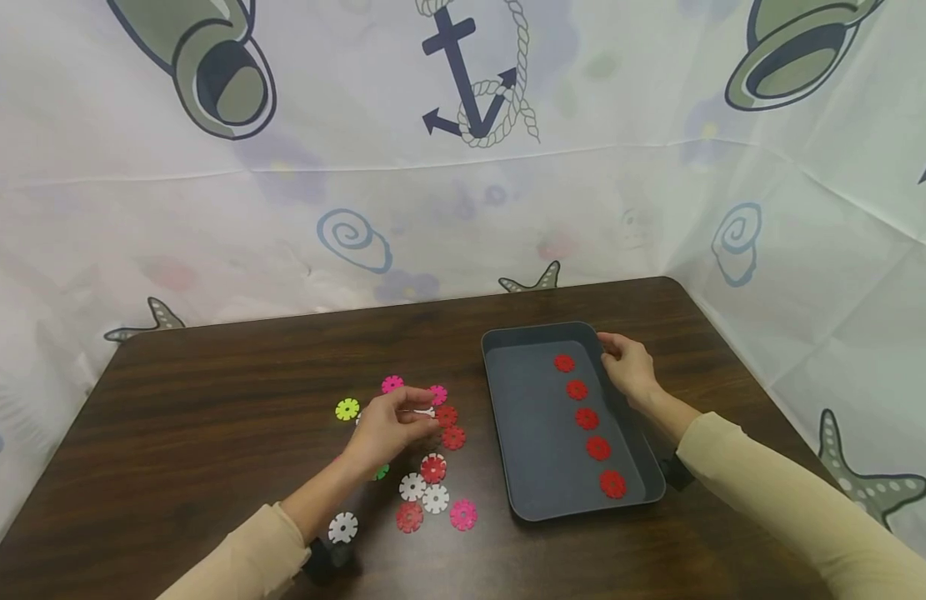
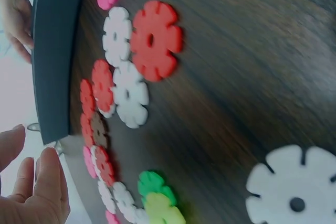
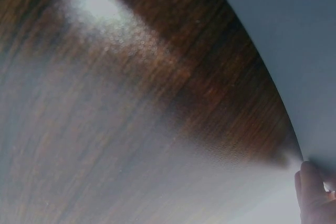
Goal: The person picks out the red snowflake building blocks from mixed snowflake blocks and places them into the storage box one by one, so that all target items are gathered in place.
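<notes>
A dark grey tray (image 1: 533, 433) lies on the table, with several red notched plastic discs (image 1: 587, 419) in a slanting row inside it. My right hand (image 1: 629, 367) holds the tray's right rim near the far corner; the right wrist view shows its fingers (image 3: 312, 187) against the outer wall. Left of the tray, my left hand (image 1: 391, 429) hovers over loose discs, thumb and fingers apart and nothing visibly between them. Around it lie white discs (image 1: 436, 498), red discs (image 1: 453, 437), pink discs (image 1: 463, 515), a yellow-green disc (image 1: 347, 409) and a partly hidden green disc (image 1: 382, 472).
The dark wooden table (image 1: 230, 400) reaches back to a printed white cloth (image 1: 447, 217) hanging behind and at the right. One white disc (image 1: 342, 527) lies apart, near my left wrist. Some discs overlap one another.
</notes>
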### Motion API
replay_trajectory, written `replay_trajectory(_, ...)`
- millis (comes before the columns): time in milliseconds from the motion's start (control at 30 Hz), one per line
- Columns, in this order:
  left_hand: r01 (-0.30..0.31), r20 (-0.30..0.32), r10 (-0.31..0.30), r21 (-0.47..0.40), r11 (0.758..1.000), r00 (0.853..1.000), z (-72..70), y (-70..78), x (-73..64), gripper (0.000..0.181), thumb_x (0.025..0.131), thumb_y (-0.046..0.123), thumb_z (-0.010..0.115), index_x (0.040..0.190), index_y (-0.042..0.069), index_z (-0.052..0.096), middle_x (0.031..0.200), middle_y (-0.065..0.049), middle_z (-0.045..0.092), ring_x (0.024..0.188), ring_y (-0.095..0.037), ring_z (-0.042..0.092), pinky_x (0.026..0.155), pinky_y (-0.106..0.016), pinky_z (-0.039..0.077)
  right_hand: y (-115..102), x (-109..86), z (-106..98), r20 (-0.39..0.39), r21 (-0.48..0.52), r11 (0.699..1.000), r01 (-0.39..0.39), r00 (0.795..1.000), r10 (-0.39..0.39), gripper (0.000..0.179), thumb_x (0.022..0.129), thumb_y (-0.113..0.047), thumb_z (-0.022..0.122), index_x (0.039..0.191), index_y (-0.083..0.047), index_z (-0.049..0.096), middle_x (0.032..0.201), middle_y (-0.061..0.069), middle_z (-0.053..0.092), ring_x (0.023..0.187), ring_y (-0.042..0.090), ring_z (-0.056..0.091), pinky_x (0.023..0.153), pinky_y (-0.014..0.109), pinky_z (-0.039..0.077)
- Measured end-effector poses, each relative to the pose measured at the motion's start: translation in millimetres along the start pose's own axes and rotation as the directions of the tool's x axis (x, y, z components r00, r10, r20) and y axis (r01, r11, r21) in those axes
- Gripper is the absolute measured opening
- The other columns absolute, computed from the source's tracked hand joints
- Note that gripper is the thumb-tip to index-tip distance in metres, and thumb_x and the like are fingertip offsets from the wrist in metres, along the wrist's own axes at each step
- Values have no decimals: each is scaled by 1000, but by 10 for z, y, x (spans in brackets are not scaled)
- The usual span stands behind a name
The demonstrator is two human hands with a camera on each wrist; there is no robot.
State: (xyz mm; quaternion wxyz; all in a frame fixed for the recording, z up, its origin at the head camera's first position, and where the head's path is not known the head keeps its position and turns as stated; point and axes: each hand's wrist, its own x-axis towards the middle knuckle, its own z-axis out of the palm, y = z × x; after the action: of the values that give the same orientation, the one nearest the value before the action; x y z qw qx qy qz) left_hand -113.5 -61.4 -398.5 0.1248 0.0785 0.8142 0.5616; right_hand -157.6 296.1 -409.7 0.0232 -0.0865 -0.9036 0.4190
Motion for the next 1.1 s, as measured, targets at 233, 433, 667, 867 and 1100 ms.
replay_trajectory(233, 22, -24, -21, 42, 999, 999, -51, -91, 9, 37, 82, 5, 71, 115, -3, 60, 112, -18, 65, 95, -25, 66, 77, -32, 55, -1, 0, -1, 4, 12, 1000, -7, 1000, 7, 41, 92, 2, 44, 134, 5, 46, 127, 27, 54, 117, 37, 51, 92, 46, 45)
replay_trajectory(433, 28, -48, -25, 83, 996, 999, -68, -175, 15, 35, 80, 4, 72, 113, -2, 62, 106, -17, 67, 92, -24, 67, 73, -30, 56, -4, -4, -1, 8, 13, 1000, -1, 1000, 1, 41, 93, 2, 44, 134, 5, 46, 127, 27, 53, 117, 37, 51, 92, 46, 46)
replay_trajectory(667, 12, -84, 3, 170, 985, 996, -75, -269, 33, 33, 78, 5, 74, 109, -2, 63, 100, -16, 70, 87, -23, 69, 69, -30, 56, -1, -1, 1, 15, 21, 1000, -6, 1000, 5, 42, 93, 2, 44, 135, 5, 45, 128, 27, 53, 117, 38, 51, 90, 44, 47)
replay_trajectory(867, 14, -104, 10, 228, 974, 994, -76, -340, 56, 32, 77, 7, 76, 105, -2, 65, 102, -14, 69, 85, -22, 68, 71, -32, 56, 9, 8, 11, 0, 13, 1000, 0, 1000, 0, 41, 93, 2, 45, 133, 5, 47, 125, 27, 54, 114, 36, 52, 88, 43, 47)
replay_trajectory(1100, -2, -123, 41, 297, 955, 992, -60, -392, 72, 30, 75, 7, 78, 102, 0, 67, 99, -11, 68, 80, -17, 63, 71, -32, 55, 15, 9, 16, -1, 9, 1000, 1, 1000, -1, 41, 93, 2, 44, 133, 5, 47, 126, 27, 54, 115, 37, 52, 90, 45, 46)
